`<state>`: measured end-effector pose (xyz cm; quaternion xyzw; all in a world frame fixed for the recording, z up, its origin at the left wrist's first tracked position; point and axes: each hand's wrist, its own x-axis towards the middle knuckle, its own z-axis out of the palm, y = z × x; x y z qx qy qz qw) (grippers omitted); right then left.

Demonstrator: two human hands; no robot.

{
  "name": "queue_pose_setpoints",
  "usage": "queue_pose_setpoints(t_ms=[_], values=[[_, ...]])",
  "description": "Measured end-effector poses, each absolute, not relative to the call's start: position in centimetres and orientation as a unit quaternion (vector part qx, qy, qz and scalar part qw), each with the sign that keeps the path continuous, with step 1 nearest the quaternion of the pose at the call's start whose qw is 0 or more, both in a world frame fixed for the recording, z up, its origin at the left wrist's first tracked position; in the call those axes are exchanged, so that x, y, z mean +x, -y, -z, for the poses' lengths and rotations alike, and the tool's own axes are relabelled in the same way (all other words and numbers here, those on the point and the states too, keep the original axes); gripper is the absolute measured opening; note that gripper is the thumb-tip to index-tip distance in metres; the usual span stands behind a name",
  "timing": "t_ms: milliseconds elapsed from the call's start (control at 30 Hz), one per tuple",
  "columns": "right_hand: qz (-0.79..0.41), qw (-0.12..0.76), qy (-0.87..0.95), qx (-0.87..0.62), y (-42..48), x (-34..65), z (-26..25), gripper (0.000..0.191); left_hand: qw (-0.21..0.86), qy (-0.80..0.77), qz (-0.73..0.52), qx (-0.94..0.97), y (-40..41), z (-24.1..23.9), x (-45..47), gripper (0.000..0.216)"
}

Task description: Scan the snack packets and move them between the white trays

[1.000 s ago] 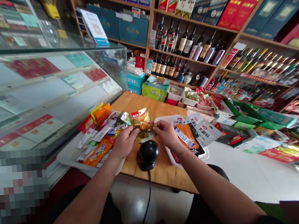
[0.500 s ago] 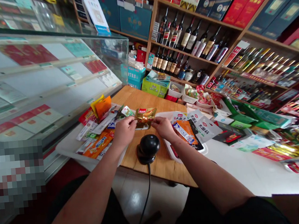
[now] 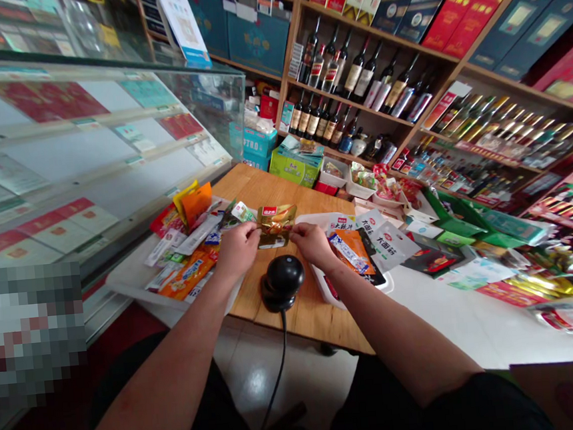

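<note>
A gold snack packet (image 3: pixel 277 225) with a red label is stretched between my two hands above the wooden table. My left hand (image 3: pixel 240 247) pinches its left edge, and my right hand (image 3: pixel 314 243) pinches the right edge. Just below the packet stands a black barcode scanner (image 3: pixel 284 277) on a round base, its cable running down off the table. Left of my left hand, a white tray (image 3: pixel 129 282) holds many coloured snack packets. A second white tray (image 3: pixel 329 293), by my right hand, contains grey, orange and black packets.
A glass display counter (image 3: pixel 109 137) runs along the left. Wooden shelves (image 3: pixel 357 102) with bottles and boxes stand behind. A green box (image 3: pixel 295 167) and several open snack boxes line the far side of the table (image 3: pixel 244 185), continuing to the right.
The gold packet is tilted up slightly, with more of its face showing. Both hands keep their grip, and the view has shifted a little.
</note>
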<state>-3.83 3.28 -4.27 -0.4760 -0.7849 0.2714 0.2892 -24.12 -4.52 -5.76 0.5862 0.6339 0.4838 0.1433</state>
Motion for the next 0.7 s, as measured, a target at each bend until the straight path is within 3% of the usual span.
queue_pose_setpoints(t_ms=[700], values=[[-0.279, 0.286, 0.791, -0.463, -2.77, -4.38, 3.92, 0.019, 0.194, -0.622, -0.534, 0.539, 4.35, 5.89, -24.18, 0.022]])
